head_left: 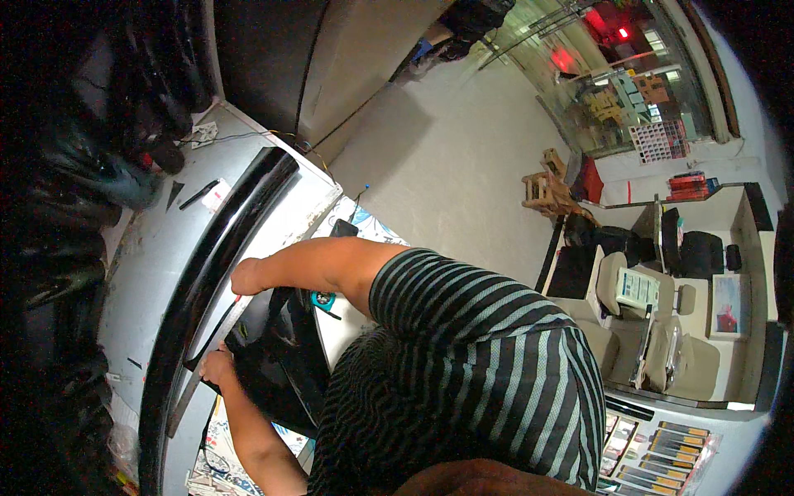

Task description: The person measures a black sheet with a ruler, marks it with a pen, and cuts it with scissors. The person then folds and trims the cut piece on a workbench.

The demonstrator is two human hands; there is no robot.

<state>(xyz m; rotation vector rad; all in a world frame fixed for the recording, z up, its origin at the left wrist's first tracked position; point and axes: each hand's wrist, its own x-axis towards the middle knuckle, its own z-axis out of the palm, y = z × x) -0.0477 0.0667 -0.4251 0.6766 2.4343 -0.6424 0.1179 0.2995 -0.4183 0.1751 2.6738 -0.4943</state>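
Observation:
My left hand (pixel 217 368) is closed with bent fingers on a long, narrow grey metal ruler (pixel 184 407) and holds it down. Farther up the same strip, my right hand (pixel 246 278) is closed in a fist beside the ruler's upper end. A small red bit shows under its fingers, but what it holds is hidden. Beneath the ruler and my arms lies a glossy black sheet (pixel 277 355), partly folded. Just beyond my hands, a long glossy black strip (pixel 184 302) runs along the table. A teal tape measure (pixel 322 299) lies near my right forearm.
On the pale table (pixel 136 298) lies a black pen (pixel 198 195). Thin wires (pixel 248 135) cross its far edge. Dark glossy sheeting (pixel 62 248) hangs along the left. To the right stand a shelf (pixel 719 355) holding boxes and brown wooden pieces (pixel 547 190) on the floor.

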